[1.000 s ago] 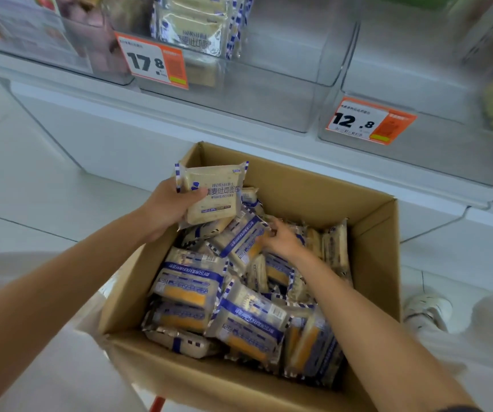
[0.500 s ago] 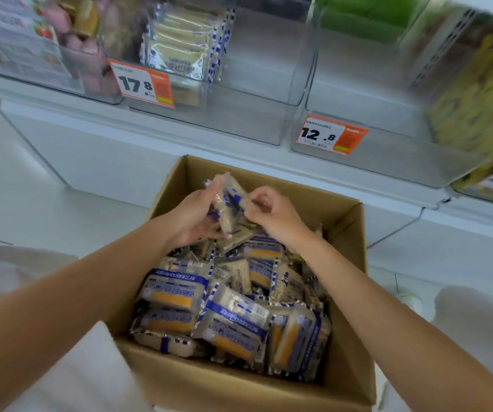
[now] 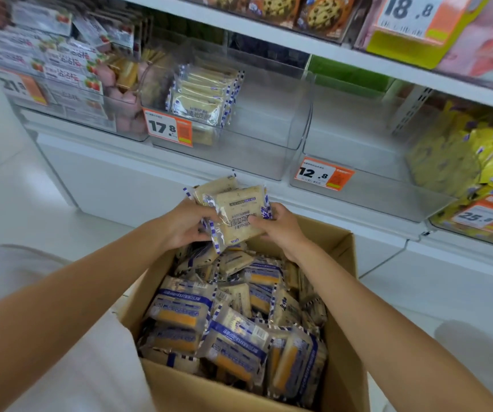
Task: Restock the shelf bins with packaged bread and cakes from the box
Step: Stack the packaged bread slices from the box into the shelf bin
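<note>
Person holding a small stack of bread packets over an open cardboard box in front of a shop shelf.

The left hand and the right hand each grip one side of the stack, likely to square it for filing on edge. It hangs above the box's far end, just below the half-filled clear bin whose matching packets stand behind a 17.8 price tag.

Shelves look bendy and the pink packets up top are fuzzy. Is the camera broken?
No. Head view: the wide-angle lens bows the shelf edge toward the frame's borders; the pink packets smear with blur at the corner; the bread packs in the middle are sharp enough to show print.
</note>
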Demonstrator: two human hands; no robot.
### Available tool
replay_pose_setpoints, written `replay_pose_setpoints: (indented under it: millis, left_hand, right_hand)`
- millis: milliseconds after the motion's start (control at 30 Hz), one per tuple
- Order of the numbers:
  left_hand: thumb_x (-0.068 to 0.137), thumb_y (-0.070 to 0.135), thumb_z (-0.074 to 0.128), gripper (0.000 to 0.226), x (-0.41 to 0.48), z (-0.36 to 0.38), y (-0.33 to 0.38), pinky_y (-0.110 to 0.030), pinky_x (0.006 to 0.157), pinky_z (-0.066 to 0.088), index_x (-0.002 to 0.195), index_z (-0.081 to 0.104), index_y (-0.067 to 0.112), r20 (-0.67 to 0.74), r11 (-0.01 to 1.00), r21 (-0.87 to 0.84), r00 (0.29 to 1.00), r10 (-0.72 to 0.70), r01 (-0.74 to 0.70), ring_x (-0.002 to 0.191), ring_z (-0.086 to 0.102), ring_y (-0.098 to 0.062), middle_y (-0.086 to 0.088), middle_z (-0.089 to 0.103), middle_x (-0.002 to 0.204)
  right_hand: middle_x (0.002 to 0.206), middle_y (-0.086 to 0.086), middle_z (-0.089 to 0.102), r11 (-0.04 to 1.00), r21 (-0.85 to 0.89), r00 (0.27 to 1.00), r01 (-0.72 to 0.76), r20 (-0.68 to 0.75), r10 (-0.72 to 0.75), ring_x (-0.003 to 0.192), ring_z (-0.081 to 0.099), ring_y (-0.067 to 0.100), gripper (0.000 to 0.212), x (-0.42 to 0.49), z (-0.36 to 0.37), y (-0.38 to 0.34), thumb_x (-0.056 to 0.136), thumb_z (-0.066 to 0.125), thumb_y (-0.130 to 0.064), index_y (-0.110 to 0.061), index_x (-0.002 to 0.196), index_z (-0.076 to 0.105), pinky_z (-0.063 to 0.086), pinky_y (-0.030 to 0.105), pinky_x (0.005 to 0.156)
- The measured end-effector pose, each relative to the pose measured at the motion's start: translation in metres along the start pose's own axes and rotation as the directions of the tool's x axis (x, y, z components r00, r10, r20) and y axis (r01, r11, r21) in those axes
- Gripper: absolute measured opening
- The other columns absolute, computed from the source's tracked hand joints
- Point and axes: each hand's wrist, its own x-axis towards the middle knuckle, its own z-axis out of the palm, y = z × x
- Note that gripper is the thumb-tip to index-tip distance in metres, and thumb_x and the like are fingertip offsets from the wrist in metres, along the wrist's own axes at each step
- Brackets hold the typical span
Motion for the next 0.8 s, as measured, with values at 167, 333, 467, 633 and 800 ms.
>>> replay_pose_setpoints:
  millis: [167, 333, 467, 633, 800]
  left_hand:
    - [0.086, 0.02, 0.074, 0.038, -0.013, -0.005, 0.013, -0.05, 0.089, 0.055, 0.123, 0.065, 0.016, 0.051, 0.982, 0.18, 0.997, 0.054, -0.063, 0.108, 0.068, -0.026, -0.007, 0.072, 0.115]
    - [0.088, 0.03, 0.069, 0.033, -0.032, -0.02, 0.035, -0.039, 0.069, 0.058, 0.118, 0.066, 0.017, 0.102, 0.977, 0.189, 0.992, 0.077, -0.095, 0.085, 0.073, -0.018, -0.004, 0.074, 0.104]
    - [0.098, 0.034, 0.056, 0.022, -0.041, -0.01, 0.047, -0.044, 0.075, 0.06, 0.112, 0.066, 0.02, 0.114, 0.978, 0.156, 0.986, 0.123, -0.14, 0.091, 0.071, -0.019, -0.001, 0.074, 0.102]
    - [0.09, -0.009, 0.057, 0.03, -0.049, -0.018, 0.061, -0.058, 0.088, 0.054, 0.113, 0.062, 0.011, 0.17, 0.981, -0.02, 0.967, 0.192, -0.192, 0.099, 0.067, -0.03, -0.017, 0.069, 0.111]
    - [0.089, 0.026, 0.066, 0.024, -0.052, -0.025, 0.076, -0.054, 0.092, 0.053, 0.11, 0.069, 0.013, 0.236, 0.983, 0.107, 0.964, 0.122, -0.151, 0.095, 0.066, -0.03, -0.015, 0.068, 0.112]
  right_hand:
    - [0.099, -0.006, 0.061, 0.983, -0.042, 0.983, 0.18, -0.03, -0.181, 0.086, 0.062, 0.009, 0.042, -0.002, 0.01, -0.026, 0.082, 0.076, -0.014, -0.019, 0.117, 0.053, 0.05, 0.014, 0.064]
    - [0.156, 0.005, 0.019, 0.781, -0.477, 0.902, 0.403, 0.062, -0.427, 0.136, 0.031, 0.011, 0.064, 0.001, -0.002, -0.063, 0.081, 0.076, -0.008, -0.024, 0.137, 0.05, 0.033, 0.005, 0.094]
    - [0.161, -0.013, -0.016, 0.413, -0.643, 0.723, 0.645, 0.341, -0.601, 0.146, 0.006, 0.004, 0.083, -0.012, 0.014, -0.089, 0.085, 0.064, 0.005, -0.033, 0.15, 0.029, 0.037, 0.007, 0.094]
    - [0.152, 0.004, 0.033, 0.713, -0.516, 0.845, 0.475, 0.041, -0.533, 0.142, 0.028, 0.016, 0.062, -0.003, 0.023, -0.102, 0.09, 0.068, -0.033, -0.017, 0.145, 0.043, 0.024, 0.019, 0.107]
    - [0.158, -0.001, 0.027, 0.481, -0.628, 0.755, 0.612, 0.281, -0.593, 0.145, 0.021, 0.017, 0.057, 0.006, 0.035, -0.115, 0.093, 0.059, -0.045, -0.027, 0.145, 0.044, 0.017, 0.035, 0.118]
